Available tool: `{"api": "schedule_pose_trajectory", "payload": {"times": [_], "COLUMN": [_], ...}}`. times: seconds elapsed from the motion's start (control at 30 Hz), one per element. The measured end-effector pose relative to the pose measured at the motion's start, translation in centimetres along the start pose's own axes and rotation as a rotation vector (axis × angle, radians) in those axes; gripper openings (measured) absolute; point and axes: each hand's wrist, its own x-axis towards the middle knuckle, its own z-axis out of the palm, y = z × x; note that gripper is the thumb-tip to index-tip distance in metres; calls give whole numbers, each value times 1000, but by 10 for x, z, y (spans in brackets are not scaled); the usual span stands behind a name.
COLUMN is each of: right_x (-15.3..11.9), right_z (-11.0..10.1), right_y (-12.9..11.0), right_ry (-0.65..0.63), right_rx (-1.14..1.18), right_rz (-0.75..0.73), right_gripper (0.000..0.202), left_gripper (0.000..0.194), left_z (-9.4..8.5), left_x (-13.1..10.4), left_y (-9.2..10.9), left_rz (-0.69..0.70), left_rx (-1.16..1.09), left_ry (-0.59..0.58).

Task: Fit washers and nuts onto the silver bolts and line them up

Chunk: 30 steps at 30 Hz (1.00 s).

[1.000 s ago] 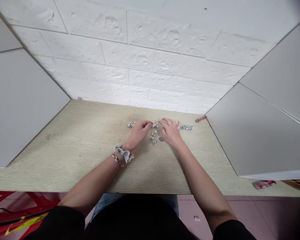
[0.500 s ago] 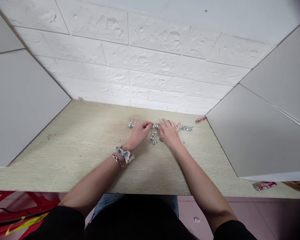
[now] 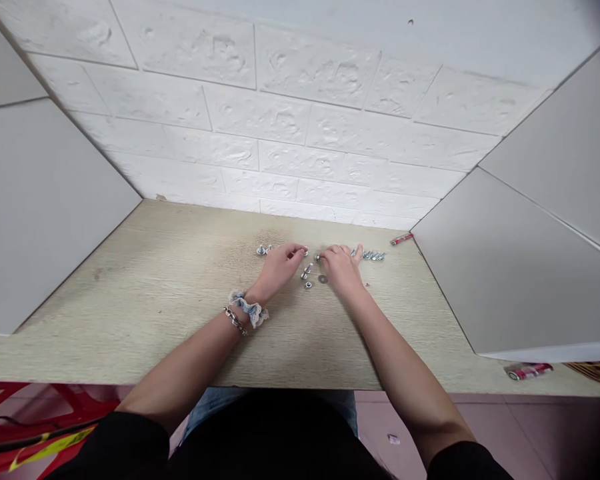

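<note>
My left hand (image 3: 282, 261) is closed in a pinch on the wooden tabletop, with a small shiny metal fastener (image 3: 305, 251) at its fingertips. Opposite it, my right hand (image 3: 342, 268) has its fingers curled and pinched at a small metal nut (image 3: 317, 258). Between and just below the hands lie a bolt (image 3: 307, 271), a flanged nut (image 3: 309, 285) and a flat washer (image 3: 323, 279). Left of my left hand stands a bolt with its shank up (image 3: 261, 250), partly followed by more pieces hidden by the hand. A row of several bolts (image 3: 375, 256) extends right of my right hand.
A white brick-patterned wall (image 3: 290, 173) closes off the back of the table (image 3: 180, 300). Grey panels (image 3: 45, 213) stand on both sides. One red battery-like cylinder (image 3: 402, 239) lies by the right panel, another (image 3: 530, 371) near the front right edge. A red stool (image 3: 80, 403) is below left.
My right hand has drawn its fingers in and shifted slightly right and down, with the nut at its fingertips moving along. The flat washer shows more fully. My left hand has barely moved.
</note>
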Motion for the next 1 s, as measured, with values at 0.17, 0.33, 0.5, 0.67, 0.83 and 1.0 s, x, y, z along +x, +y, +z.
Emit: {"api": "schedule_pose_trajectory", "payload": {"times": [0.17,0.33,0.5,0.67,0.83,1.0], "right_x": [-1,-1,-5,-16,-15,-11], "right_z": [0,-2,-20,-34,-35,-31], "right_y": [-1,-4,-15,-28,-30,-28], "right_ry": [-24,47,312,438,422,370], "right_rx": [-10,109,272,391,600,844], "right_rz": [-41,-28,28,-20,-44,-47], "right_gripper": [24,23,24,24,23,17], "left_gripper": [27,27,36,48,44,39], "left_z": [0,0,0,1,0,-1], "left_x": [-1,-1,-2,-4,-4,-4], "left_y": [1,0,-1,0,2,4], "left_rz": [-3,7,55,114,56,40], "left_rx": [16,12,-118,-285,-417,-488], "left_ry": [3,8,-5,-127,-115,-90]}}
